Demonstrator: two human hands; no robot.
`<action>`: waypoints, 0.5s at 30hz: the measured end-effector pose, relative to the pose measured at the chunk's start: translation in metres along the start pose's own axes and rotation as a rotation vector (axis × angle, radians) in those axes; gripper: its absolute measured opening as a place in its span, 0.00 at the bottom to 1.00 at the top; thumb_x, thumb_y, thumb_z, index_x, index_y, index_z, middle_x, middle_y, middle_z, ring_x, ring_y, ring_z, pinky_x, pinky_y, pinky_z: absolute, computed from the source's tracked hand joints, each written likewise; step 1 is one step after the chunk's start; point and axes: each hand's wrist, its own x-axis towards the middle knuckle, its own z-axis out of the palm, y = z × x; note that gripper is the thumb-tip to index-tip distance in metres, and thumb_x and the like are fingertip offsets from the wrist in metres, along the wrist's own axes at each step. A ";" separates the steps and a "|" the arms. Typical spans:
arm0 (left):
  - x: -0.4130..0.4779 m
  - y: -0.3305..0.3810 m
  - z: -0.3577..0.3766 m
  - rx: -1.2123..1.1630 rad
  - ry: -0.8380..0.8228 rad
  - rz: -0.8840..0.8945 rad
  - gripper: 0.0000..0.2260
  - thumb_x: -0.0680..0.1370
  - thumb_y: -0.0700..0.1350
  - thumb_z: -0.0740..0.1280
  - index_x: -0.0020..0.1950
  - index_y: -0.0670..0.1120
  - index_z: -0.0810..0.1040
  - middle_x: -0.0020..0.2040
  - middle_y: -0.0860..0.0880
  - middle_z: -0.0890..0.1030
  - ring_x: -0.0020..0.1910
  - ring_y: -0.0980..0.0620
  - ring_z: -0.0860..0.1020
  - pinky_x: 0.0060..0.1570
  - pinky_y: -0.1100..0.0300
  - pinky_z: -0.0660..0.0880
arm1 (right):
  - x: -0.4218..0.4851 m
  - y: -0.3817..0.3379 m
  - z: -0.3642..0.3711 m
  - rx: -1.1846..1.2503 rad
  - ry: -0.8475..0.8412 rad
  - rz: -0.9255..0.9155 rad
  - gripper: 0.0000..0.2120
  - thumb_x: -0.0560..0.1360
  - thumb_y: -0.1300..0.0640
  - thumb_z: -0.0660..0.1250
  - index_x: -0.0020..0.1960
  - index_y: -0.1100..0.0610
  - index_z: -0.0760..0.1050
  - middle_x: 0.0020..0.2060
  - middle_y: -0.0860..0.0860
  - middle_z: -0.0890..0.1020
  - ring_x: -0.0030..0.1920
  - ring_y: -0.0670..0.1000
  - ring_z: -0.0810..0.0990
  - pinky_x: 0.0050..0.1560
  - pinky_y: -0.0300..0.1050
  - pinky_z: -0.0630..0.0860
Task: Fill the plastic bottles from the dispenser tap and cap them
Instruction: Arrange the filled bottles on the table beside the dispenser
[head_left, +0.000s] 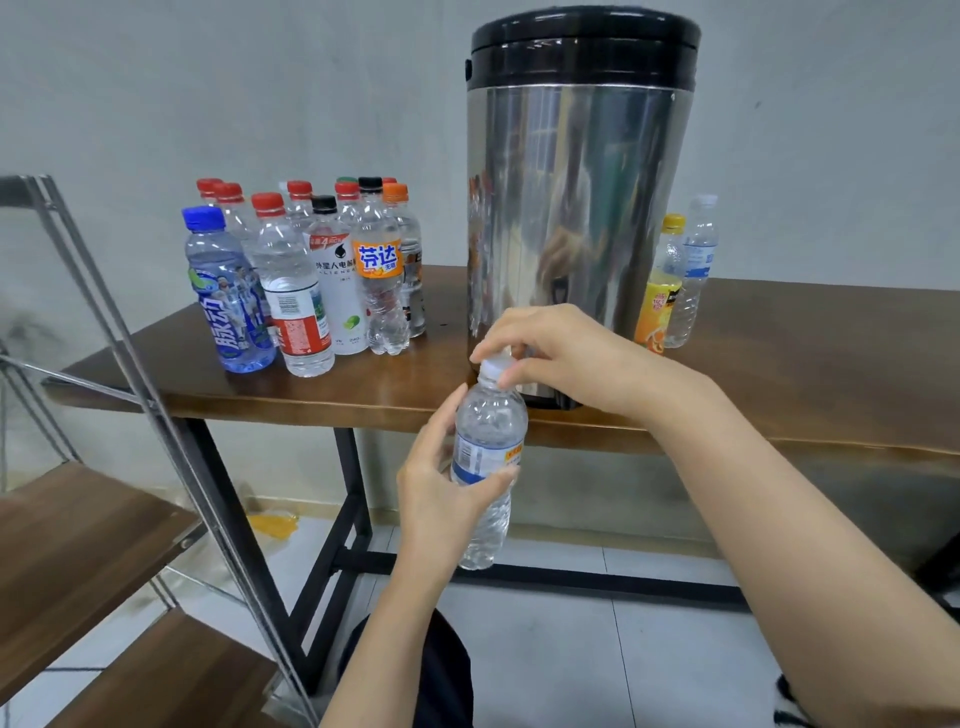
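Plastic bottle (488, 431) first: it is up in the air, just in front of the table (779, 353) edge and right below the big shiny dispenser (571, 182). It stands almost straight up.

The person's left hand (441, 493) is wrapped around the middle of the bottle, with the fingers curled over the label. The right hand (561, 353) comes down from above and pinches the white cap (496, 365) with the fingertips. The tap is hidden behind that hand, so I cannot see it.

The bottle looks like it has water in it, but I cannot tell how full it is. So I think this is the capping step, with the cap being twisted on. From one look, it could also be a cap coming off.

If it is going on, the next move is small turns of the cap until it is tight, while the left hand keeps the bottle from tipping or being squeezed. Then it can go with the capped bottles (291, 275) on the left side of the table. Two more bottles (696, 270) wait on the right.
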 end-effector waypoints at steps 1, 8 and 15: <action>0.000 0.000 -0.003 0.010 0.006 -0.002 0.39 0.65 0.37 0.81 0.71 0.58 0.72 0.65 0.55 0.79 0.65 0.53 0.77 0.63 0.46 0.76 | 0.004 -0.002 0.001 -0.040 -0.010 0.011 0.13 0.75 0.55 0.72 0.59 0.55 0.81 0.50 0.47 0.78 0.44 0.39 0.73 0.47 0.28 0.68; 0.005 0.001 -0.021 0.028 0.040 -0.013 0.39 0.65 0.35 0.81 0.71 0.58 0.72 0.66 0.55 0.79 0.65 0.54 0.77 0.63 0.49 0.77 | 0.024 -0.008 0.011 -0.079 0.004 0.070 0.16 0.75 0.43 0.69 0.60 0.49 0.79 0.53 0.41 0.81 0.44 0.39 0.75 0.49 0.35 0.74; 0.015 -0.005 -0.034 0.057 0.058 -0.016 0.39 0.65 0.37 0.81 0.72 0.56 0.72 0.66 0.55 0.78 0.67 0.53 0.76 0.64 0.47 0.76 | 0.039 -0.006 0.021 0.007 0.094 0.102 0.16 0.73 0.40 0.71 0.56 0.48 0.82 0.45 0.40 0.82 0.38 0.35 0.75 0.48 0.40 0.75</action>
